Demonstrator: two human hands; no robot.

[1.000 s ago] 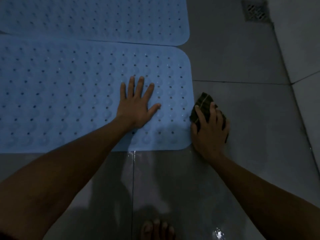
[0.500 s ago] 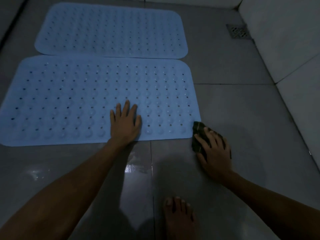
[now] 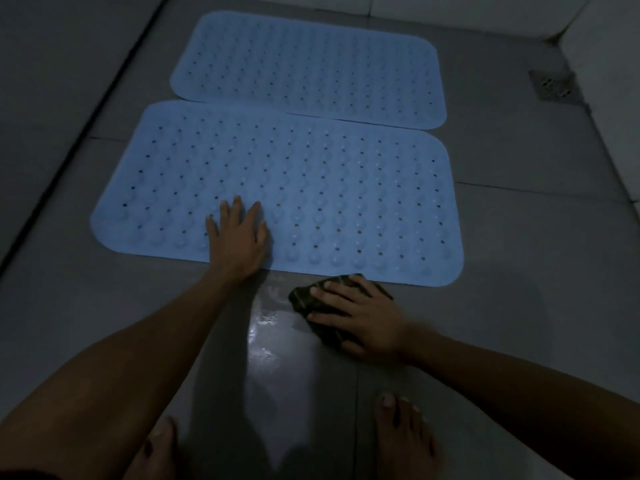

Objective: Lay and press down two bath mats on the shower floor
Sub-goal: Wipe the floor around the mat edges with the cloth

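Observation:
Two light blue bath mats with holes and bumps lie flat side by side on the grey tiled shower floor. The near mat [image 3: 329, 188] stretches across the middle of the head view; the far mat [image 3: 311, 67] lies just behind it, their long edges touching. My left hand [image 3: 239, 240] rests flat, fingers straight, on the near mat's front edge, left of centre. My right hand [image 3: 360, 317] presses a dark striped cloth [image 3: 311, 297] against the wet tile just in front of the near mat's front edge, fingers spread over it.
A metal floor drain [image 3: 554, 86] sits at the far right by the white wall [image 3: 609, 46]. A shiny wet patch [image 3: 266, 327] lies between my arms. My bare feet [image 3: 405, 441] stand at the bottom. A dark threshold line runs along the left.
The view has pulled back and both mats now show whole. My left hand slid left along the near mat's front edge. My right hand moved the cloth left, in front of the mat.

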